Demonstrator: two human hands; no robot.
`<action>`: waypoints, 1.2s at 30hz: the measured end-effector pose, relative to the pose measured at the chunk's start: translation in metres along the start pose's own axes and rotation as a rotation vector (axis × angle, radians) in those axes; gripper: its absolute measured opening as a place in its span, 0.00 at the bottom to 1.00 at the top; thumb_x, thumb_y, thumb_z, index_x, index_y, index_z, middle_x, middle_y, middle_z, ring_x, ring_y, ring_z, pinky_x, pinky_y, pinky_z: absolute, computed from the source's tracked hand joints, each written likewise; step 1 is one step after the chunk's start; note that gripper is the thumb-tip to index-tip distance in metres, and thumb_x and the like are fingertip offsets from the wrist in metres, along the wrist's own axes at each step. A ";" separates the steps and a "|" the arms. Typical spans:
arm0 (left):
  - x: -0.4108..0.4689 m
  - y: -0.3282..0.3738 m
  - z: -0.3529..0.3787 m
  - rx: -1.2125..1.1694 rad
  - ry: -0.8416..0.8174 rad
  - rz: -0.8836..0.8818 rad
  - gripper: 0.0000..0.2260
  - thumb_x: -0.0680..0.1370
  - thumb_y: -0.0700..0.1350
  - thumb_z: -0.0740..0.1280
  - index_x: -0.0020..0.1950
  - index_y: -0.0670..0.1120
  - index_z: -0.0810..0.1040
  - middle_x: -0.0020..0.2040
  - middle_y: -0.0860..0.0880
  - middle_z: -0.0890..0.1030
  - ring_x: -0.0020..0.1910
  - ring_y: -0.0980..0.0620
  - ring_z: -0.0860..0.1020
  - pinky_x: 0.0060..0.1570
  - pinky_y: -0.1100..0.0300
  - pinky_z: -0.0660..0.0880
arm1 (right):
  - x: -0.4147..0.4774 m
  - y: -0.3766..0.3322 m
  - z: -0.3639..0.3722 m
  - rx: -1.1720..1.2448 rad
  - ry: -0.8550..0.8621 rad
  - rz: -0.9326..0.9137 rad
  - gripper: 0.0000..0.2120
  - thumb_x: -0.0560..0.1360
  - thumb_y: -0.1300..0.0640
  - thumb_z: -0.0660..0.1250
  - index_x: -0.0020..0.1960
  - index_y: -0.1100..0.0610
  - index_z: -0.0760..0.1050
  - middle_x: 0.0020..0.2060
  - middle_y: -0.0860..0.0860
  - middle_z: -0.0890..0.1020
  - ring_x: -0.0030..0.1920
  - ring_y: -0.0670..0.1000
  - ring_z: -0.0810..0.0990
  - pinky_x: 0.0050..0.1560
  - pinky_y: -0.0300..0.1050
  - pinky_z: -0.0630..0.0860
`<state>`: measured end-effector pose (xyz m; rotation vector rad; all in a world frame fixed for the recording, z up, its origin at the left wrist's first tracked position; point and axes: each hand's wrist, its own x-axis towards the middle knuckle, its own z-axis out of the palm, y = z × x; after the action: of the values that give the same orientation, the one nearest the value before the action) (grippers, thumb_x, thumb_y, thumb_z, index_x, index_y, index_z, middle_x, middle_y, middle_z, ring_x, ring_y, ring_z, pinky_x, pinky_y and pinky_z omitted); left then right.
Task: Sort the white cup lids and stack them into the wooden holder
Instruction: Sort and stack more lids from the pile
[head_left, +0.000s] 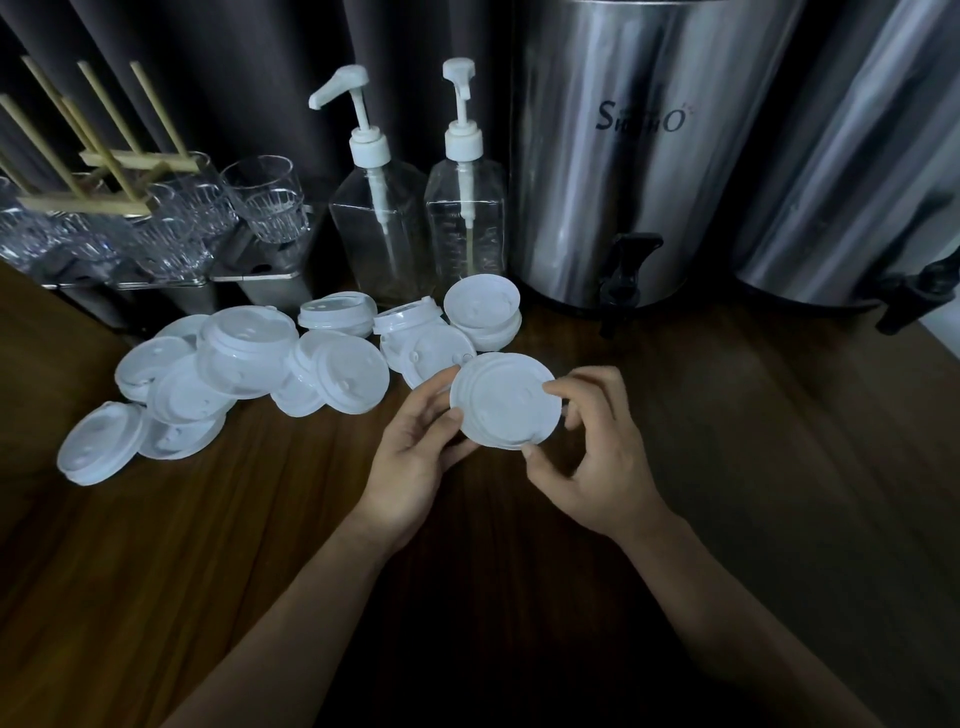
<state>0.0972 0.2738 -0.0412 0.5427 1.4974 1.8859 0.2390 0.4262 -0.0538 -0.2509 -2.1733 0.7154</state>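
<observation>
Currently my left hand (415, 457) and right hand (597, 462) both pinch 1 white lid (504, 400) by its rim at frame centre. Loose lids (244, 353) lie heaped centre left; wooden holder (137, 160) stands upper left.

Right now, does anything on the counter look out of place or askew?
The loose lids lie jumbled and overlapping, several tilted; the wooden holder sits atop the glasses. No spill visible.

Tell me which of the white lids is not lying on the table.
The lid pinched between the left hand and right hand; the other lids lie heaped on the wooden table.
</observation>
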 end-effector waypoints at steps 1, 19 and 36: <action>0.000 0.000 0.000 0.002 0.001 -0.003 0.18 0.85 0.39 0.62 0.75 0.46 0.73 0.68 0.48 0.82 0.70 0.48 0.79 0.66 0.45 0.79 | 0.000 0.000 0.000 0.005 -0.001 -0.023 0.27 0.69 0.55 0.76 0.66 0.58 0.73 0.64 0.56 0.71 0.59 0.41 0.73 0.57 0.35 0.75; -0.003 0.002 0.000 0.098 -0.125 -0.010 0.21 0.84 0.36 0.63 0.76 0.49 0.72 0.67 0.45 0.82 0.69 0.46 0.80 0.64 0.49 0.80 | 0.002 0.003 0.004 -0.132 -0.123 0.092 0.50 0.66 0.33 0.77 0.80 0.52 0.66 0.65 0.50 0.67 0.65 0.48 0.69 0.64 0.42 0.70; -0.004 0.003 0.001 0.076 -0.041 0.028 0.18 0.80 0.44 0.66 0.70 0.48 0.77 0.67 0.49 0.83 0.68 0.48 0.80 0.66 0.43 0.78 | 0.004 0.001 0.001 0.119 -0.266 0.231 0.47 0.66 0.40 0.82 0.77 0.42 0.60 0.73 0.34 0.66 0.74 0.39 0.67 0.70 0.43 0.72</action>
<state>0.0997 0.2712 -0.0376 0.6360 1.5475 1.8339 0.2356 0.4283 -0.0519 -0.3657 -2.3647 1.0558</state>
